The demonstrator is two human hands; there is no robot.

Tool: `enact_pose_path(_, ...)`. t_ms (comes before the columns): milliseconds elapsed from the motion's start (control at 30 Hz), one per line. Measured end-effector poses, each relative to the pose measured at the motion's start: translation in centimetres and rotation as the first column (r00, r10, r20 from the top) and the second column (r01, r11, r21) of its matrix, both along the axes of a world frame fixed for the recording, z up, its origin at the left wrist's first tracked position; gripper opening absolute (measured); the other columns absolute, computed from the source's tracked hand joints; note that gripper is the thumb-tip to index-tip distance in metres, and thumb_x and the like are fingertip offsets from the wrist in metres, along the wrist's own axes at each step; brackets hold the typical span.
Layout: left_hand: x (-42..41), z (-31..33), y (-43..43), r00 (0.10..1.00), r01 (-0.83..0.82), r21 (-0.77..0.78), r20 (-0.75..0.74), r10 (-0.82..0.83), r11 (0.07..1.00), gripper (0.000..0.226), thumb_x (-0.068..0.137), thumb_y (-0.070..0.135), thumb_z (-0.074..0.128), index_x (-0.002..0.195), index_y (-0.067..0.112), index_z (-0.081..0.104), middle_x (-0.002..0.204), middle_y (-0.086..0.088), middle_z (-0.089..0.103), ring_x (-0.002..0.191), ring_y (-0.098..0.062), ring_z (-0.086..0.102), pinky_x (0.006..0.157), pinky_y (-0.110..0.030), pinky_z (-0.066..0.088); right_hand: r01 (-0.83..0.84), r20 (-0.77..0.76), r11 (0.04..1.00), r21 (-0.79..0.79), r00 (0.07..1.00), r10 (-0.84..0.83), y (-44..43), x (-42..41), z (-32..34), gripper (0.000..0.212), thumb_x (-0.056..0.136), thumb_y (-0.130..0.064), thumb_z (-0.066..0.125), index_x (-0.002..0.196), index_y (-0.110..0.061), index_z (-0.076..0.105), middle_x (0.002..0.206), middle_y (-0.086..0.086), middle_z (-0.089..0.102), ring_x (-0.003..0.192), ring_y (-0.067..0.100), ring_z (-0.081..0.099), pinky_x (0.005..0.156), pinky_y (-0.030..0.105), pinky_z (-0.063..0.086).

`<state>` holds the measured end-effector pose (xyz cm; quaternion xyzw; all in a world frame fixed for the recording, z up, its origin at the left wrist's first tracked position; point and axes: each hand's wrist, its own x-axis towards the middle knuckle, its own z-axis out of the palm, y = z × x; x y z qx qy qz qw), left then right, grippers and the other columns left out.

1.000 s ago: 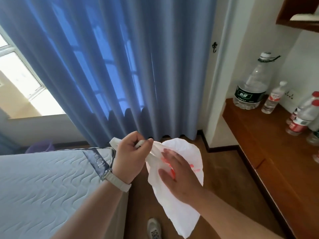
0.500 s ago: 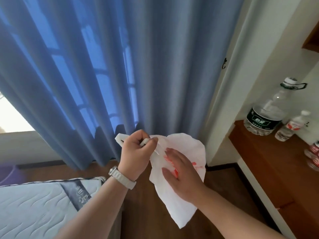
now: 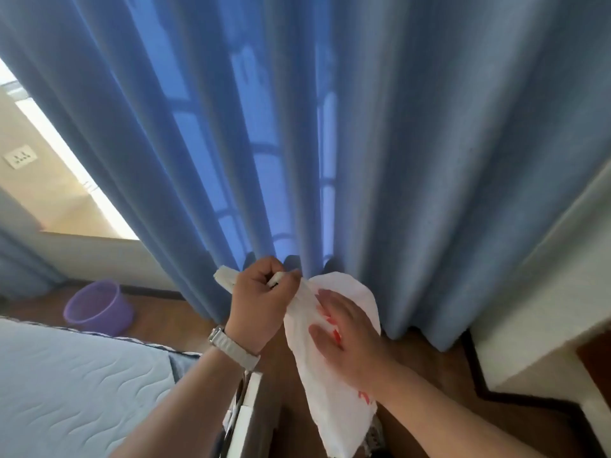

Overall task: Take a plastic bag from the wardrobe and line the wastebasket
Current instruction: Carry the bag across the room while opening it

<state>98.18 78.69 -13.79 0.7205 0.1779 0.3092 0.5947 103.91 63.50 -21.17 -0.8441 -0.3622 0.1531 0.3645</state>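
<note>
A white plastic bag (image 3: 344,401) with red print hangs in front of me over the wooden floor. My left hand (image 3: 261,299), with a watch on the wrist, is closed around the bag's bunched handles at the top. My right hand (image 3: 347,332) lies flat against the bag's side, fingers spread, pressing on it. A purple wastebasket (image 3: 96,305) stands upright on the floor at the left, near the wall under the window, well apart from both hands.
A blue curtain (image 3: 330,127) fills the view ahead. A bed with a white quilted mattress (image 3: 76,385) takes up the lower left. A white wall corner (image 3: 529,309) with dark skirting juts in at the right. Wooden floor runs between bed and wall.
The view has swung left: the desk with bottles has left the frame and the purple wastebasket has come into sight. Both hands keep the same hold on the bag.
</note>
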Motion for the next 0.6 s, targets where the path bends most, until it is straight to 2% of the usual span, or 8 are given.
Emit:
enact_pose_path(100,3.4,0.2,1.9,0.994,-0.106,0.017,-0.003,0.106,0.994,0.032,0.074,0.014,0.068,0.053,0.018,0.044,0.050,0.014,0.044,0.049,-0.003,0.040,0.051,-0.016,0.037,-0.124,-0.016,0.992,-0.020,0.992,0.124,2.6,4.8,-0.7,0.050,0.095,-0.062,0.041,0.140,-0.051,0.024,0.146,-0.026,0.032,0.123,-0.006,0.030,0.116,0.034,0.033)
enact_pose_path(200,6.3,0.3,3.8,0.979,-0.202,0.009,-0.038,0.202,0.979,0.037,0.075,0.015,0.071,0.053,0.019,0.043,0.051,0.011,0.042,0.050,-0.005,0.041,0.052,-0.019,0.037,-0.232,-0.016,0.972,-0.025,0.973,0.232,5.1,9.3,-1.0,0.050,0.092,-0.070,0.036,0.138,-0.057,0.021,0.146,-0.030,0.030,0.133,-0.001,0.032,0.113,0.045,0.038)
enact_pose_path(300,8.5,0.9,5.4,0.949,-0.307,0.095,-0.046,0.312,0.947,0.034,0.072,0.020,0.068,0.051,0.024,0.042,0.051,0.013,0.039,0.051,-0.005,0.036,0.051,-0.016,0.034,-0.352,0.000,0.936,0.017,0.936,0.352,7.9,12.9,-0.2,0.049,0.096,-0.061,0.040,0.141,-0.045,0.029,0.146,-0.021,0.037,0.133,0.002,0.035,0.116,0.038,0.034)
enact_pose_path(400,9.5,1.6,6.7,0.908,-0.411,0.149,-0.026,0.419,0.899,0.033,0.071,0.021,0.069,0.053,0.016,0.042,0.051,0.013,0.041,0.051,-0.004,0.036,0.052,-0.016,0.034,-0.451,0.034,0.892,0.045,0.893,0.449,10.8,15.3,1.1,0.048,0.098,-0.052,0.045,0.142,-0.035,0.036,0.145,-0.013,0.044,0.131,0.008,0.039,0.116,0.031,0.031)
enact_pose_path(500,9.3,1.7,8.3,0.863,-0.495,0.170,-0.020,0.505,0.852,0.037,0.066,0.037,0.067,0.055,0.013,0.042,0.057,-0.001,0.042,0.055,-0.010,0.038,0.053,-0.021,0.034,-0.516,0.031,0.855,0.058,0.857,0.515,13.3,16.3,1.0,0.048,0.097,-0.053,0.046,0.141,-0.039,0.034,0.145,-0.015,0.043,0.131,0.008,0.039,0.116,0.034,0.031)
enact_pose_path(600,9.0,1.5,10.5,0.808,-0.571,0.191,-0.044,0.588,0.799,0.035,0.065,0.041,0.065,0.053,0.017,0.043,0.052,0.009,0.039,0.052,-0.007,0.036,0.052,-0.019,0.034,-0.581,0.044,0.812,0.054,0.814,0.579,15.9,16.8,0.1,0.048,0.096,-0.056,0.048,0.139,-0.043,0.032,0.144,-0.017,0.043,0.129,0.006,0.041,0.114,0.038,0.036)
